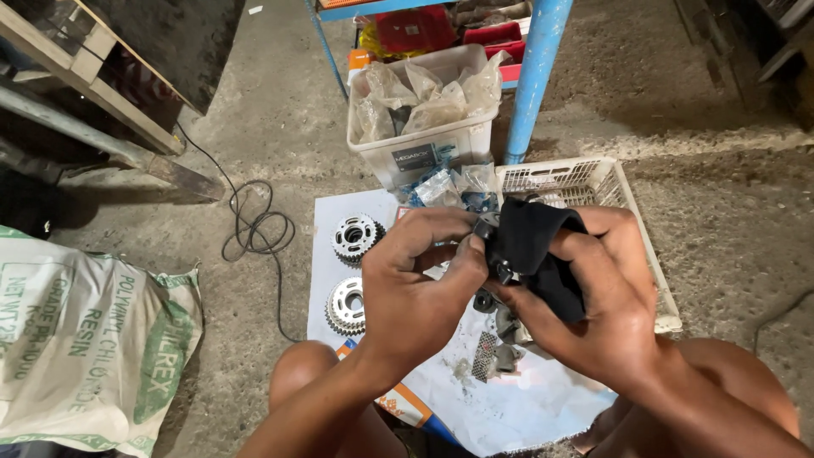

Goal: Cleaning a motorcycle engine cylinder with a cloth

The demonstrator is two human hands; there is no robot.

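your left hand (415,288) pinches a small dark part (485,229), fingers closed on it, above the white sheet (526,399). your right hand (593,297) grips one black rag (534,250) against that part. two sprockets (354,237) lie on the sheet, left of your hands. one tub (424,144) and one basket (632,212) sit behind.

Crumpled black cloth (536,250) around a small dark metal part (487,227), above white sheet.
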